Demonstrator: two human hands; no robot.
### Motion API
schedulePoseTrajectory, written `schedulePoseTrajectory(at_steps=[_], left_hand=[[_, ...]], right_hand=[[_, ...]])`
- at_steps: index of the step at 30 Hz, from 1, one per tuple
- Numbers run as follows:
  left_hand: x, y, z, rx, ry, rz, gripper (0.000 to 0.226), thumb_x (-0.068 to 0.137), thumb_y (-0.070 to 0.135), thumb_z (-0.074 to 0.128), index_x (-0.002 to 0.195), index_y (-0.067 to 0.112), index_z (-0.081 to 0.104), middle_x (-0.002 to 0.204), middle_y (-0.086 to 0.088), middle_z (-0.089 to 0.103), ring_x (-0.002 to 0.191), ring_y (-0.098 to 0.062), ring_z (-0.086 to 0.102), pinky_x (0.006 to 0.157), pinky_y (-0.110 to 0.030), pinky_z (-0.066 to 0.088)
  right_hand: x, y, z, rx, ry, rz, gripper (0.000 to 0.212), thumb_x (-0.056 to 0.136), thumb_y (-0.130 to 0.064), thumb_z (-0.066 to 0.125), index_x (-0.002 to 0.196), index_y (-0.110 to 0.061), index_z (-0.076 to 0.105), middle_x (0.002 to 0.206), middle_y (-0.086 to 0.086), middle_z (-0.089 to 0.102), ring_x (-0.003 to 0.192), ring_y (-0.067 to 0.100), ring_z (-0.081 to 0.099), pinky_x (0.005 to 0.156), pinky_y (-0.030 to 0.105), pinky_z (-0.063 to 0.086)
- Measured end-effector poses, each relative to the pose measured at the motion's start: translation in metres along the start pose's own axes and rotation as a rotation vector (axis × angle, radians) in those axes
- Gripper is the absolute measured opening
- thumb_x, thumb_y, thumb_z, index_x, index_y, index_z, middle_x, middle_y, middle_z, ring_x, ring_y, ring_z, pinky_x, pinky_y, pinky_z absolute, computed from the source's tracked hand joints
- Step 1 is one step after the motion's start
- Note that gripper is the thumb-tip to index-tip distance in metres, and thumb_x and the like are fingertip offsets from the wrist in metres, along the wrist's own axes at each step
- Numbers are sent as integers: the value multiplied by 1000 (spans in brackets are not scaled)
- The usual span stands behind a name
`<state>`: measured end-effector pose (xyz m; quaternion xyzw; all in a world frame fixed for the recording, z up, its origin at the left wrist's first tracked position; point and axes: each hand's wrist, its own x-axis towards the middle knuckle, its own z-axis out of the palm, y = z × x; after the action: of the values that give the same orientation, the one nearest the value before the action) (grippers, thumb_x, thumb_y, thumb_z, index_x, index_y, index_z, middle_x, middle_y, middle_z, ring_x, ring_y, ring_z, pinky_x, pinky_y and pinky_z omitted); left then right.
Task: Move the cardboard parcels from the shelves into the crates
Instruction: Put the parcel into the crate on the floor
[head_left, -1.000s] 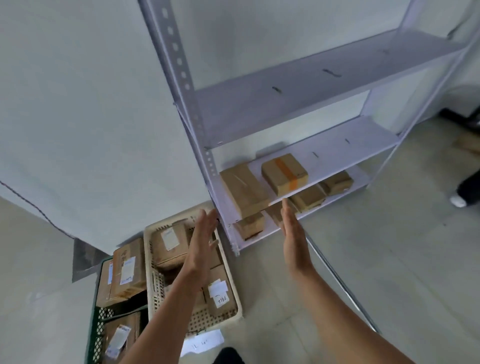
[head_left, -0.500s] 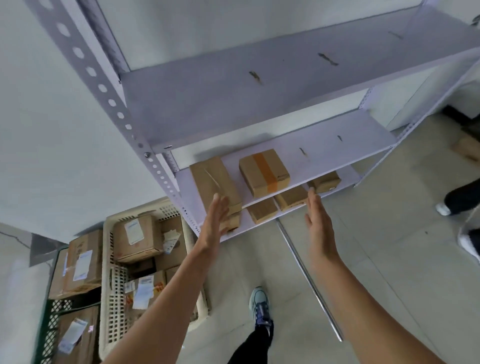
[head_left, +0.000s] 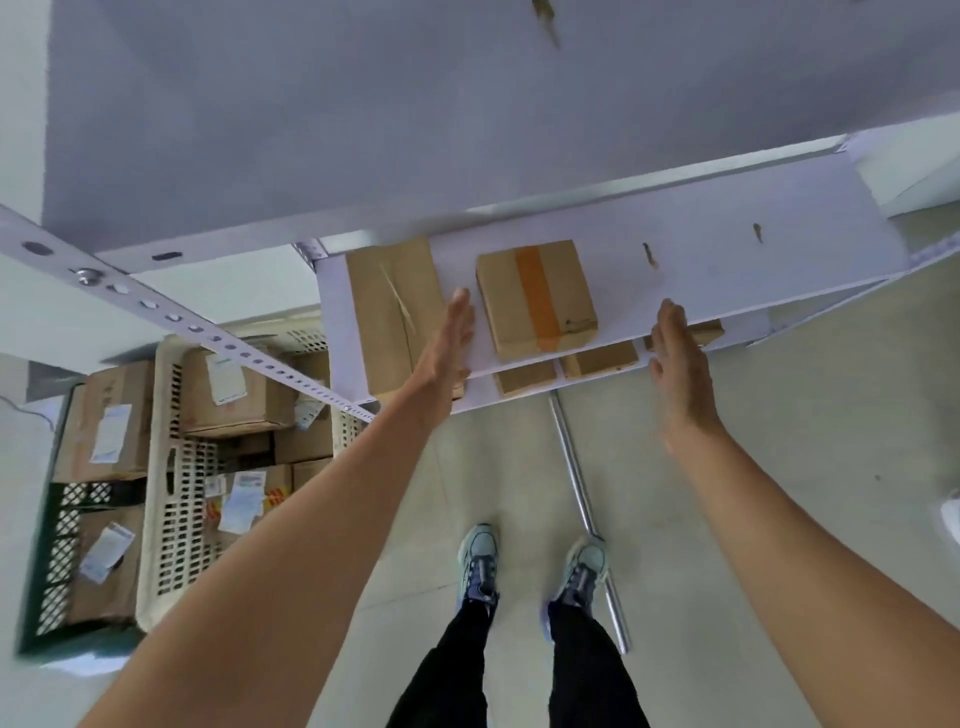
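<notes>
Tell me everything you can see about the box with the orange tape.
The taped parcel is a closed brown cardboard box with an orange tape strip across its top and near face. It lies flat on the white shelf by its front edge, right of a longer parcel. The left hand and right hand flank it, open; neither grips it.

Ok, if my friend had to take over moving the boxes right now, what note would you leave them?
Hands: left hand and right hand are both open with straight fingers, reaching either side of the orange-taped box. Neither holds anything.
Where: that box and a long plain box lie on the middle shelf. At least three smaller boxes show on the shelf below.
Done: the cream crate and green crate already hold several boxes.
Left: every box on the shelves.
</notes>
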<state>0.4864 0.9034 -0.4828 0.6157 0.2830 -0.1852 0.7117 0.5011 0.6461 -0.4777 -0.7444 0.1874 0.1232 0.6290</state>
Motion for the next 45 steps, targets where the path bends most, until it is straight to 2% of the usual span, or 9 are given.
schedulePoseTrajectory(at_steps=[4,16,19,23,25,29,34,39,45], left_hand=[[35,2,20,8,29,-27,74,111,67,23,172,25,26,180,1,24,163,-21,28,128,-61,20],[148,-26,47,-19,204,-130,86,104,80,26,173,30,19,182,-2,18,164,-30,24,127,-61,25],[166,-31,52,-11,204,-145,87,104,80,21,172,26,28,176,-3,33,160,-26,33,127,-57,27],[170,-32,52,-77,238,-110,89,105,79,19,167,18,38,165,-4,51,152,-23,45,125,-56,31],[169,-33,49,-107,256,-65,92,104,80,18,169,16,33,168,-2,48,152,-20,45,127,-59,29],[162,-32,46,-164,267,32,91,104,80,18,168,19,38,164,1,51,149,-18,48,125,-62,27],[155,-38,47,-236,248,124,83,106,78,17,165,27,45,167,4,48,153,-19,44,125,-60,21],[153,-52,49,-253,266,138,81,106,78,19,158,26,53,159,9,57,149,-11,49,126,-58,24],[150,-63,53,-204,230,61,82,106,77,17,165,27,42,168,3,47,155,-19,40,128,-62,22]], right_hand=[[62,10,-1,-15,-61,56,64,99,-68,41,155,-35,45,153,-12,47,152,8,37,132,40,19],[209,40,35,-146,-266,252,78,108,-69,26,169,-20,24,176,3,26,160,24,28,130,51,24],[223,46,42,-164,-306,297,79,107,-70,24,164,-17,36,167,6,43,148,26,46,109,44,43],[222,48,39,-149,-341,267,74,107,-71,24,154,-22,52,128,-5,65,106,13,61,84,37,48],[217,48,36,-101,-320,225,65,108,-69,25,145,-28,58,115,-14,67,103,7,63,80,33,49],[212,46,33,32,-311,142,59,109,-66,22,136,-32,62,130,-13,69,122,8,64,99,38,49],[213,46,34,130,-333,85,64,107,-69,19,127,-31,67,126,-23,74,127,-3,58,122,42,23],[210,59,33,180,-335,118,60,107,-70,20,116,-33,67,125,-26,70,143,6,46,132,48,14],[201,70,31,115,-318,171,74,105,-74,13,162,-35,39,171,-8,37,160,17,29,130,51,15]])
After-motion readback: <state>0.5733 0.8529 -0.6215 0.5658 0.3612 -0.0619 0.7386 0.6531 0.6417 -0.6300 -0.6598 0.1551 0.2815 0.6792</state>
